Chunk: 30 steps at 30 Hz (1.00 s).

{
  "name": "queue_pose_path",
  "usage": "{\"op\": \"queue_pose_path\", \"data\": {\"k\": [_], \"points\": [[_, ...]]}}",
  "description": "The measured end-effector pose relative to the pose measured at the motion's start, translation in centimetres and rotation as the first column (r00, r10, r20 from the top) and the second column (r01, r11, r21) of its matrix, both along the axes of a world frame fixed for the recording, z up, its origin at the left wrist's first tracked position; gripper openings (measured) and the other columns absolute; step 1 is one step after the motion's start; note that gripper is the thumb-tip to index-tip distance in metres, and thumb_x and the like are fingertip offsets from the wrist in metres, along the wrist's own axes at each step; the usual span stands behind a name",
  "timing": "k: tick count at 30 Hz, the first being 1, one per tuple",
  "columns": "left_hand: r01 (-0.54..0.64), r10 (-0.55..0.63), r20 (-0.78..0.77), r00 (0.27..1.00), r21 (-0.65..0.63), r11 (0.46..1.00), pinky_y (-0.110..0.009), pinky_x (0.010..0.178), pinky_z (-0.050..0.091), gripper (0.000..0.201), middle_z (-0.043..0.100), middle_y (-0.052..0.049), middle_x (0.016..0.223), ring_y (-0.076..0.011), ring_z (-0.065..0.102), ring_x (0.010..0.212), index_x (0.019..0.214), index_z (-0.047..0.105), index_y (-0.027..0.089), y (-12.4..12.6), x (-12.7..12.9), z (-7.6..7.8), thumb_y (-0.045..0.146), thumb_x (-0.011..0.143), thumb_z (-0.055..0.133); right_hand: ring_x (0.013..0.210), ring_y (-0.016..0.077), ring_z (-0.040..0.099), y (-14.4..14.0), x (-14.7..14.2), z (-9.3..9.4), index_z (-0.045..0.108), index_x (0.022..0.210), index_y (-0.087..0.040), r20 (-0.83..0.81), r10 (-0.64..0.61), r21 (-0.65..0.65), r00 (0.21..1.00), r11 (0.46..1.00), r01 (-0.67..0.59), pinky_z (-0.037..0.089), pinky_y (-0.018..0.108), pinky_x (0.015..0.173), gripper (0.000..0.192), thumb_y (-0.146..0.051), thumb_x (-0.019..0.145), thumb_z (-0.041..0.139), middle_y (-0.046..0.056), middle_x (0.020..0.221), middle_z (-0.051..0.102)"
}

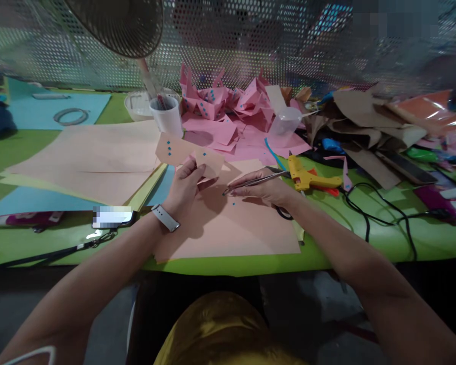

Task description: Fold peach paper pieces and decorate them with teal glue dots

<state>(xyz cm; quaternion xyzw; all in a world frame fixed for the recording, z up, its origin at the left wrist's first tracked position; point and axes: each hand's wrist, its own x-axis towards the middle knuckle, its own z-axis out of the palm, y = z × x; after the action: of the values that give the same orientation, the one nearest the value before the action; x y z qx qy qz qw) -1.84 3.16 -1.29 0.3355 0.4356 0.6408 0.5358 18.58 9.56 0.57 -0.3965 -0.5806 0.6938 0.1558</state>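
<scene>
Peach paper piece (180,148), angular, blue diamonds (169,148)

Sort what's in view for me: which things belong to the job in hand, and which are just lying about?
Likely in the job:
- peach paper piece with blue dots, in the left fingers
- slim metal tool, apparently tweezers, in the right fingers
- peach sheet beneath

Probably just lying about:
- phone
- black lanyard
- fan
</scene>
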Motion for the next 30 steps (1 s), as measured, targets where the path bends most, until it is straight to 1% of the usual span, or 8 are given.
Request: {"op": "queue_pose_path", "data": {"k": [3,7,12,16,18,22,25,30], "points": [[0.001,-0.001,-0.003,1.0,0.004,1.0,-0.041,0.092,0.057,0.008,0.069,-0.004,0.102,-0.0171,0.066,0.092,0.091,0.066,0.019,0.0,0.0,0.0,0.024,0.085,0.066,0.086,0.0154,0.072,0.2,0.1,-0.1,0.08,0.091,-0.023,0.007,0.007,-0.002,1.0,1.0,-0.007,0.055,0.02,0.064,0.03,-0.033,0.064,0.088,0.005,0.092,0.078],[-0.013,0.013,-0.005,1.0,0.006,1.0,-0.04,0.09,0.058,0.009,0.069,-0.004,0.101,-0.0177,0.066,0.093,0.091,0.066,0.02,0.1,0.1,0.0,0.024,0.083,0.066,0.08,0.0146,0.072,0.3,0.1,-0.3,0.08,0.089,-0.022,0.009,-0.013,0.002,1.0,1.0,0.013,0.056,0.022,0.065,0.031,-0.033,0.062,0.089,0.004,0.086,0.078],[-0.007,0.007,-0.008,1.0,0.01,1.0,-0.04,0.091,0.058,0.01,0.07,-0.004,0.102,-0.0184,0.066,0.095,0.092,0.066,0.02,0.1,0.1,-0.1,0.024,0.082,0.067,0.076,0.0128,0.071,0.1,-0.2,-0.4,0.079,0.087,-0.02,-0.052,-0.024,-0.034,0.998,0.999,0.022,0.057,0.023,0.07,0.032,-0.031,0.06,0.09,0.004,0.081,0.077],[0.001,-0.001,-0.008,1.0,0.014,1.0,-0.04,0.09,0.057,0.012,0.07,-0.004,0.103,-0.0184,0.066,0.096,0.093,0.066,0.02,0.0,0.1,0.0,0.025,0.083,0.067,0.072,0.0114,0.072,0.1,-0.4,-0.5,0.079,0.081,-0.018,-0.125,-0.038,-0.065,0.991,0.997,0.03,0.057,0.023,0.076,0.029,-0.03,0.057,0.091,0.003,0.076,0.077],[0.003,-0.003,-0.013,1.0,0.011,1.0,-0.039,0.091,0.057,0.013,0.07,-0.004,0.103,-0.0178,0.066,0.095,0.094,0.066,0.02,0.0,0.1,0.1,0.026,0.083,0.067,0.073,0.012,0.072,0.1,-0.3,-0.5,0.079,0.082,-0.018,-0.117,-0.033,-0.056,0.993,0.998,0.027,0.057,0.022,0.073,0.03,-0.03,0.057,0.091,0.003,0.077,0.077],[0.013,-0.013,-0.014,1.0,0.0,1.0,-0.039,0.092,0.056,0.017,0.069,-0.003,0.104,-0.0162,0.065,0.094,0.097,0.065,0.02,-0.1,0.1,0.2,0.027,0.082,0.068,0.082,0.0156,0.073,0.4,0.0,-0.6,0.08,0.091,-0.02,-0.042,-0.013,-0.015,0.999,1.0,0.013,0.054,0.019,0.062,0.034,-0.032,0.061,0.09,0.007,0.088,0.078],[0.008,-0.008,-0.012,1.0,-0.002,1.0,-0.039,0.092,0.056,0.015,0.069,-0.003,0.102,-0.0162,0.065,0.094,0.094,0.064,0.02,-0.1,0.1,0.2,0.027,0.082,0.068,0.084,0.016,0.073,0.6,0.1,-1.0,0.08,0.09,-0.021,-0.036,-0.009,-0.025,0.999,1.0,0.008,0.055,0.019,0.062,0.031,-0.031,0.062,0.09,0.007,0.09,0.078],[0.01,-0.01,-0.018,1.0,-0.002,1.0,-0.037,0.09,0.056,0.014,0.068,-0.003,0.101,-0.0157,0.064,0.092,0.093,0.064,0.02,-0.1,0.1,0.1,0.026,0.082,0.068,0.078,0.0138,0.072,0.8,0.0,-1.4,0.08,0.088,-0.022,-0.086,0.014,-0.031,0.996,0.999,-0.017,0.055,0.02,0.063,0.027,-0.028,0.063,0.089,0.005,0.085,0.078]]}}
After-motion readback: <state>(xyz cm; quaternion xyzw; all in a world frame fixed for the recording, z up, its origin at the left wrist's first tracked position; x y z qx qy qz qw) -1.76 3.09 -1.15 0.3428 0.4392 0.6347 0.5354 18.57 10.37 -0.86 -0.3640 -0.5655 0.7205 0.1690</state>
